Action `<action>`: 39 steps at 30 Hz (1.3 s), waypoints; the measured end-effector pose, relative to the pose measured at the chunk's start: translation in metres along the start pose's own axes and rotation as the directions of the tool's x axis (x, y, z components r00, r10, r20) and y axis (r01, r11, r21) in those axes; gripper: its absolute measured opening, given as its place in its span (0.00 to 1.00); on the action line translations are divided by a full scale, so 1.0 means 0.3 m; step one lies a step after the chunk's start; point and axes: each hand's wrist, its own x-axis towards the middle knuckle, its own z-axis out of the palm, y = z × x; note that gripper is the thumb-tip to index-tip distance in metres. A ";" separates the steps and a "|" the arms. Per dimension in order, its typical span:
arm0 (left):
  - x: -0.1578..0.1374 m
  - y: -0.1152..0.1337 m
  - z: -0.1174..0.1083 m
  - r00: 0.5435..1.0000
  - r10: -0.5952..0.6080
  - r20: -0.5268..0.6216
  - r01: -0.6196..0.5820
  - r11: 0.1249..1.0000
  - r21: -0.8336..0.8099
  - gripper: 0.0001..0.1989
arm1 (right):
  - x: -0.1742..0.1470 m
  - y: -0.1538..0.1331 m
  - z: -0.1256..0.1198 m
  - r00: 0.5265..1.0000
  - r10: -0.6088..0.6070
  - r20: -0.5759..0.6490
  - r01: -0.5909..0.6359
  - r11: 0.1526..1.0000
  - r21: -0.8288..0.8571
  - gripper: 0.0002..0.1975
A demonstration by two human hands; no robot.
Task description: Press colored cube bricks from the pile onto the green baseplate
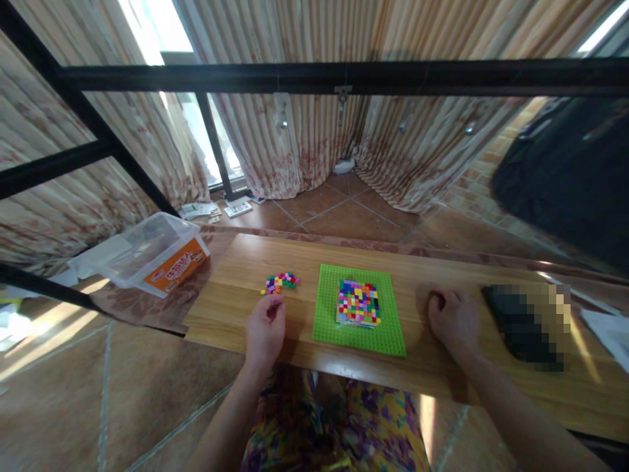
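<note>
A small pile of loose toy building bricks (281, 282) in mixed colours lies on the wooden table. My left hand (266, 322) is at the near edge of this pile, thumb and fingers closed together; anything between them is hidden or too small to name. To the right is a green studded baseplate (327, 308), bearing a square block of multicoloured bricks (358, 303) with a mixed-colour top. My right hand (453, 318) rests on the table right of the baseplate, its fingers curled in, with nothing visible in them.
Beyond my right hand lies a dark flat object (523, 328), partly pixelated. A clear plastic bin (162, 252) with an orange label stands on the floor left of the table (221, 314). A black metal bar (314, 77) crosses in front of the striped curtains (314, 33).
</note>
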 end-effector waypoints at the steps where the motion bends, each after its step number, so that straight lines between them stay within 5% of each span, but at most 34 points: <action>1: 0.013 -0.012 -0.024 0.999 0.045 -0.028 -0.043 0.996 0.083 0.08 | 0.000 0.000 0.000 1.000 0.002 0.000 -0.002 1.000 -0.007 0.14; 5: 0.047 -0.030 -0.078 0.983 0.176 -0.061 -0.145 0.927 0.346 0.09 | 0.000 -0.003 -0.004 1.000 0.003 0.006 -0.003 1.000 -0.023 0.14; 11: 0.055 -0.040 -0.082 0.984 0.161 -0.078 -0.095 0.838 0.537 0.10 | 0.001 -0.002 -0.008 1.000 -0.014 0.004 0.014 1.000 -0.026 0.15; 21: 0.099 -0.029 -0.076 0.999 0.050 -0.011 -0.032 0.782 0.623 0.13 | 0.000 -0.008 -0.018 1.000 -0.028 0.007 0.028 0.999 -0.037 0.15; 31: 0.070 -0.039 -0.055 0.983 0.164 0.083 -0.183 0.829 0.528 0.11 | 0.002 -0.008 -0.017 1.000 -0.014 0.005 0.015 0.999 -0.043 0.15; 39: 0.086 -0.012 -0.004 0.979 0.200 0.047 -0.179 0.716 0.675 0.11 | 0.001 -0.006 -0.013 1.000 -0.020 0.004 0.020 0.999 -0.046 0.16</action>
